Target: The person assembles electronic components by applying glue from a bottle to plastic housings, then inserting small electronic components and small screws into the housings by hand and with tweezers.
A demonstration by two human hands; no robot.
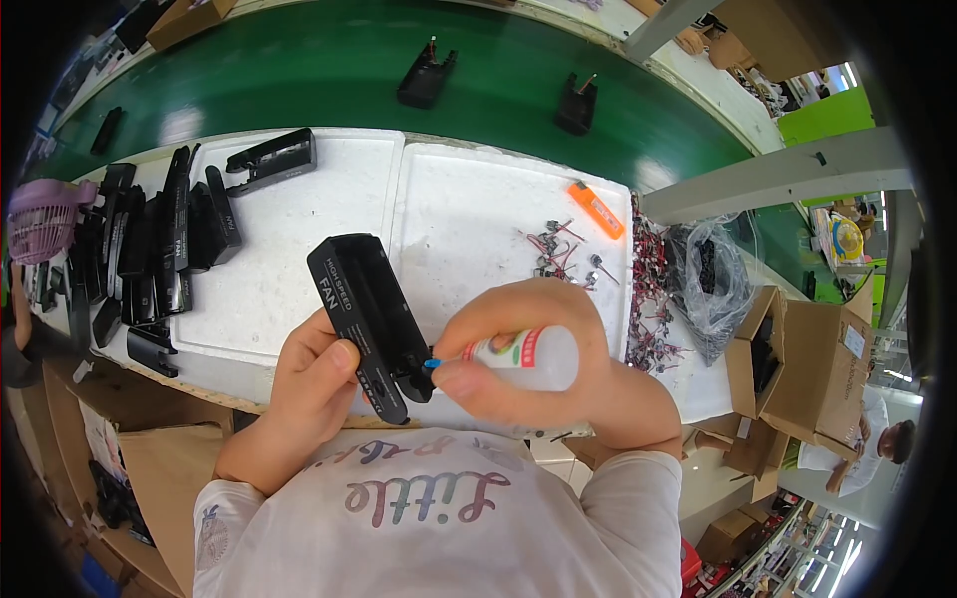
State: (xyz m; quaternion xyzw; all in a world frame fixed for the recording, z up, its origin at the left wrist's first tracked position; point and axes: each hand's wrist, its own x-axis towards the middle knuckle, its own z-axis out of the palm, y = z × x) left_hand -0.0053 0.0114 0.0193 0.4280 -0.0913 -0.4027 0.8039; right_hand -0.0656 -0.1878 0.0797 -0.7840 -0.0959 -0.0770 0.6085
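My left hand (311, 384) grips a black plastic fan housing (349, 311) by its lower left side, thumb on the printed face. The housing is long, tilted, with its hollow side turned to the right. A white squeeze bottle (551, 361) with a red and green label lies in my right hand (538, 304), fingers wrapped round it. Its blue tip (432, 364) is at the lower right end of the housing; whether it touches I cannot tell. Beyond my right hand, small wired parts (558, 249) lie loose on the white foam board (454, 219).
Several black housings (164, 234) crowd the left of the table, beside a purple basket-like thing (45, 219). An orange flat object (596, 209) lies at the board's right. Past it are a wire pile (648, 299), a clear bag (710, 289) and cartons (812, 369). Housings lie on the green belt (329, 70).
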